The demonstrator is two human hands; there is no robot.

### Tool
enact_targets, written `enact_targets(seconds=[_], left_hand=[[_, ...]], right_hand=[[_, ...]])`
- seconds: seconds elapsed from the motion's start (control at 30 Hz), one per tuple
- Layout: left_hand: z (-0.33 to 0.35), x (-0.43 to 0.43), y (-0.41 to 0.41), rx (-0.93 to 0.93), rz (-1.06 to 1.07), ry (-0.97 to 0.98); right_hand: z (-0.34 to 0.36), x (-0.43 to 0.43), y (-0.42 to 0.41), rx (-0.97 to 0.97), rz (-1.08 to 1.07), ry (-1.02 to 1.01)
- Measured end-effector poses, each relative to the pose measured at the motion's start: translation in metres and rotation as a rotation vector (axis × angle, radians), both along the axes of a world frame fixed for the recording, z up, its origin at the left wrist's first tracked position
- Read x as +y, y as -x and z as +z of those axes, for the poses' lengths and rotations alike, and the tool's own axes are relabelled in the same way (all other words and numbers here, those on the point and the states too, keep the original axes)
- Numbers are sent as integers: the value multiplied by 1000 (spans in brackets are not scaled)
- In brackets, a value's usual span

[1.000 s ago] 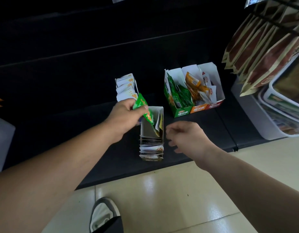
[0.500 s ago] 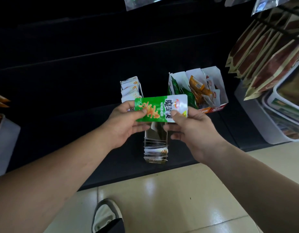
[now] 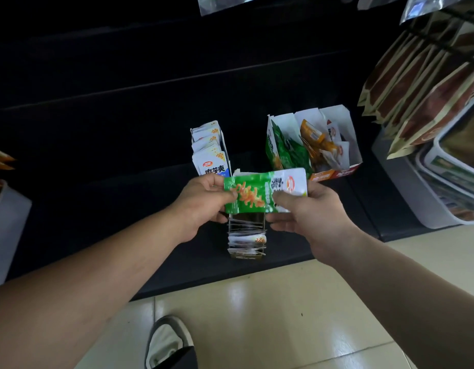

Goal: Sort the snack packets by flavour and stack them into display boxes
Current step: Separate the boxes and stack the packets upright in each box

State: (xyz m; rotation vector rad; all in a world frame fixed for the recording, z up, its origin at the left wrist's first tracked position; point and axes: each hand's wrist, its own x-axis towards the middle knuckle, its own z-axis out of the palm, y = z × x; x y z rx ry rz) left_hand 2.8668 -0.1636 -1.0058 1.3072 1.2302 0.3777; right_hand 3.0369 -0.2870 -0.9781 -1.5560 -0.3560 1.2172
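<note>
I hold a green and white snack packet [image 3: 259, 193] flat and sideways between both hands, above a narrow display box [image 3: 247, 235] packed with upright packets. My left hand [image 3: 203, 203] pinches its left end, my right hand [image 3: 305, 211] grips its right end. Behind it stands a box of white and blue packets [image 3: 210, 147]. Further right on the dark shelf is a group of open boxes: a green box [image 3: 274, 141] with green packets [image 3: 291, 153], an orange box [image 3: 322, 175] with orange packets [image 3: 314, 141], and a red-fronted box [image 3: 346, 171] with white packets.
The black shelf [image 3: 124, 182] runs across the view, with its front edge above a pale tiled floor [image 3: 297, 315]. At the right hang brown snack bags [image 3: 422, 83] over a grey bin [image 3: 417, 198] of packs. A pale container [image 3: 6, 230] stands at the far left. My shoe [image 3: 168, 342] shows below.
My left hand lifted the green packet out of the narrow box. My right hand came up and took its other end, and both hands now hold it level and slightly higher.
</note>
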Motion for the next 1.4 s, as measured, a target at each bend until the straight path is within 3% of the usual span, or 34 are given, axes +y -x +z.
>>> enact_targets(seconds=[0.13,0.43,0.67,0.83,1.0,1.17,1.3,1.4], left_hand=[[0,-3,-3,6,-39,-100],[1,-15,-1,150,-227,-103],[-4,-21,6,252,-262,-143],[-7,-21,3,288,-219,-128],[3,-19,-6,159,-102,-217],[9,-15,-25,46,-26,-210],[-6,-11,-30,120,-93,-319],[-11,-10,-26,105,-71,-321]], right_hand=[[-4,-3,-5,-110,20,34],[4,-2,-9,-101,-77,-101],[2,-16,-4,-363,149,-43],[-2,-21,-4,-282,185,73],[5,-22,-10,-229,21,-7],[18,-4,-42,-498,-272,-149],[15,18,-62,-773,-193,-16],[5,45,-66,-747,-165,83]])
